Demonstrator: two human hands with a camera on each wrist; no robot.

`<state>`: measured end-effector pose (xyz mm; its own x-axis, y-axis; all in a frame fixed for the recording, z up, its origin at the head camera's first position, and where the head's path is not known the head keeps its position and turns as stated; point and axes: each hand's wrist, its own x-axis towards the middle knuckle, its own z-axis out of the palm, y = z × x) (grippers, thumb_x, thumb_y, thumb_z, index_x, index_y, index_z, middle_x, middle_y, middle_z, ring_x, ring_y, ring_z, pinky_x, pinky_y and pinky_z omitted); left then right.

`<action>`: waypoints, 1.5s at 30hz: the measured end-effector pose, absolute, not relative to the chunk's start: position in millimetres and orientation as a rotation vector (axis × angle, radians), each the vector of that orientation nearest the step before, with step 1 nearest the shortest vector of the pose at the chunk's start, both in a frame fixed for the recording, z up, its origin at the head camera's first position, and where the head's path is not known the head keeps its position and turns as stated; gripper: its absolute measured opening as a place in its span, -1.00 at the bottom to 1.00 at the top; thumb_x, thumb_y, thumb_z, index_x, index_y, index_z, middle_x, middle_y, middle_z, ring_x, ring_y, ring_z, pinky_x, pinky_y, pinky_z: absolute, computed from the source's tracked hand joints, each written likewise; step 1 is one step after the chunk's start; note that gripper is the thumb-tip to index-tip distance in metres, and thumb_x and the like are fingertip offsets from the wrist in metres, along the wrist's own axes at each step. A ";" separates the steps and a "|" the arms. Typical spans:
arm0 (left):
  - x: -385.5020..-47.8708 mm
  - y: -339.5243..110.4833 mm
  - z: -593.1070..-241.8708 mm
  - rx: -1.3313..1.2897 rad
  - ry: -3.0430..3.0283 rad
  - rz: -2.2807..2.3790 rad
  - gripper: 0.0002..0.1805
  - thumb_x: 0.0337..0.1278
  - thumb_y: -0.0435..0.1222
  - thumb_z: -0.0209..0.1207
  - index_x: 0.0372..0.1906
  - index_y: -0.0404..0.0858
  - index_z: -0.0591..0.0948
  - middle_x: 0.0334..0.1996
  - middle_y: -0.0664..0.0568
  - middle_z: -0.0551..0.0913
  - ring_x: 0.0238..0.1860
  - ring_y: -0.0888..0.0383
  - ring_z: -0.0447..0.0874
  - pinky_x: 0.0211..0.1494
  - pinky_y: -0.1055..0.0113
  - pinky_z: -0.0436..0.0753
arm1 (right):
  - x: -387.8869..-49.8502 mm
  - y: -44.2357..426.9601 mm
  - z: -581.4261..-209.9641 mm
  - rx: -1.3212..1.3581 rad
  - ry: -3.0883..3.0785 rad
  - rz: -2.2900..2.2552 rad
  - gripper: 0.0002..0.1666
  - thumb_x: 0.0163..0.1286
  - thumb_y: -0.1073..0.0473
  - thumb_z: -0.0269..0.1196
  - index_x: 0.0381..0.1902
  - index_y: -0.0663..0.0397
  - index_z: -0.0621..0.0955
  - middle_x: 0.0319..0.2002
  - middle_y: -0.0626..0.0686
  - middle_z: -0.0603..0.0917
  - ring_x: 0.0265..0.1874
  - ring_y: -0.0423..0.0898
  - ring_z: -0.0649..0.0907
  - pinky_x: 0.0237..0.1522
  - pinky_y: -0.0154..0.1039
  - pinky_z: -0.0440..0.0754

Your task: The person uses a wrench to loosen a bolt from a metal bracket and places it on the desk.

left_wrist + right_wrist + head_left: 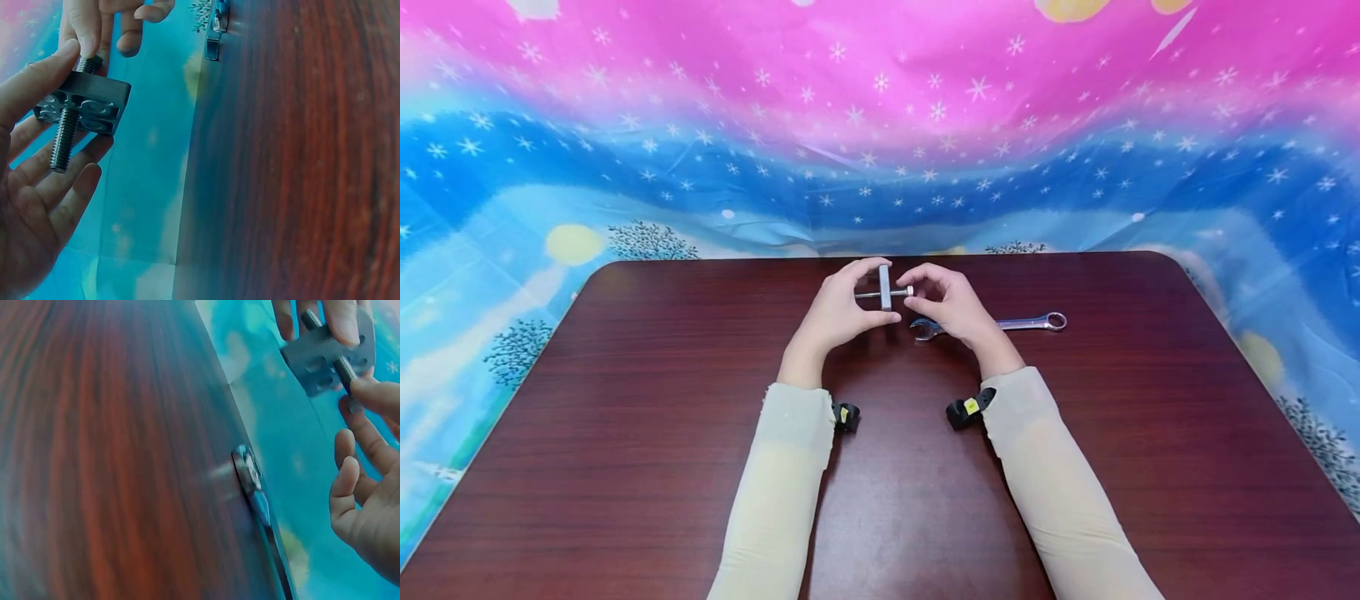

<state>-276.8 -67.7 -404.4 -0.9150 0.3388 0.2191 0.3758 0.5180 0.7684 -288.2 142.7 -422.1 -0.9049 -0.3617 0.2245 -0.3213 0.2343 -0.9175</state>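
My left hand point(837, 310) holds a grey metal block point(884, 287) by its edges, between thumb and fingers, above the table's far part. A threaded bolt point(868, 295) passes through the block; in the left wrist view the bolt point(64, 140) sticks out of the block point(94, 94) on the near side. My right hand point(953, 307) pinches the bolt's head end between thumb and finger. The right wrist view shows the right hand's thumb and finger at the bolt point(345, 372) beside the block point(319, 356), its other fingers point(344, 487) loosely bent.
A combination wrench point(1033, 323) lies on the dark red wood table point(895, 500), partly behind the right hand. A pink and blue patterned cloth point(880, 167) hangs beyond the table's far edge. Wrist cameras point(964, 412) are strapped at both sleeves.
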 end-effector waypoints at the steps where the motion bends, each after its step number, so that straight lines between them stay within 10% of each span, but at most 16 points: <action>1: -277.1 -68.0 -404.6 -0.637 -2.695 -1.391 -0.21 -0.10 -0.18 0.54 0.33 -0.08 0.49 0.31 -0.03 0.51 0.24 -0.09 0.57 0.32 0.00 0.56 | -288.3 142.9 -422.1 -0.696 2.445 -1.788 -0.72 0.34 0.39 0.29 0.01 0.26 0.63 -0.12 0.31 0.63 -0.32 -0.10 0.56 -0.24 -0.32 0.56; 12: -275.7 -68.5 -401.3 -0.637 -2.698 -1.396 -0.21 -0.10 -0.20 0.53 0.34 -0.09 0.48 0.33 -0.04 0.50 0.24 -0.12 0.56 0.32 -0.03 0.56 | -289.7 148.4 -423.9 -0.610 2.341 -1.853 -0.65 0.45 0.27 0.21 0.08 0.44 0.55 -0.37 -0.05 0.71 -0.30 -0.03 0.69 -0.19 -0.27 0.66; 19: -275.6 -67.6 -403.0 -0.658 -2.690 -1.397 -0.21 -0.10 -0.21 0.53 0.34 -0.10 0.48 0.34 -0.05 0.49 0.26 -0.14 0.55 0.33 -0.04 0.55 | -289.6 145.9 -424.7 -0.612 2.373 -1.843 -0.69 0.49 0.24 0.17 -0.01 0.43 0.60 -0.49 0.01 0.72 -0.49 0.10 0.58 -0.34 -0.13 0.63; 34: -274.7 -68.7 -403.4 -0.655 -2.691 -1.403 -0.21 -0.09 -0.19 0.53 0.34 -0.10 0.48 0.33 -0.05 0.49 0.25 -0.13 0.55 0.32 -0.04 0.55 | -286.3 147.8 -422.1 -0.665 2.404 -1.776 -0.67 0.42 0.27 0.25 0.10 0.28 0.60 -0.14 0.26 0.65 -0.27 -0.03 0.63 -0.17 -0.15 0.65; 45: -274.6 -68.9 -401.6 -0.656 -2.693 -1.388 -0.19 -0.09 -0.20 0.53 0.35 -0.11 0.47 0.35 -0.06 0.48 0.26 -0.13 0.54 0.34 -0.05 0.54 | -289.6 146.1 -423.0 -0.629 2.420 -1.829 -0.69 0.54 0.22 0.10 0.02 0.34 0.64 -0.35 0.31 0.72 -0.38 0.11 0.62 -0.37 -0.11 0.58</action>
<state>-274.6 -68.9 -401.6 -0.9096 0.3493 0.2252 0.3861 0.5096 0.7689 -289.6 146.1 -423.0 -0.9165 -0.3430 0.2057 -0.2915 0.2208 -0.9307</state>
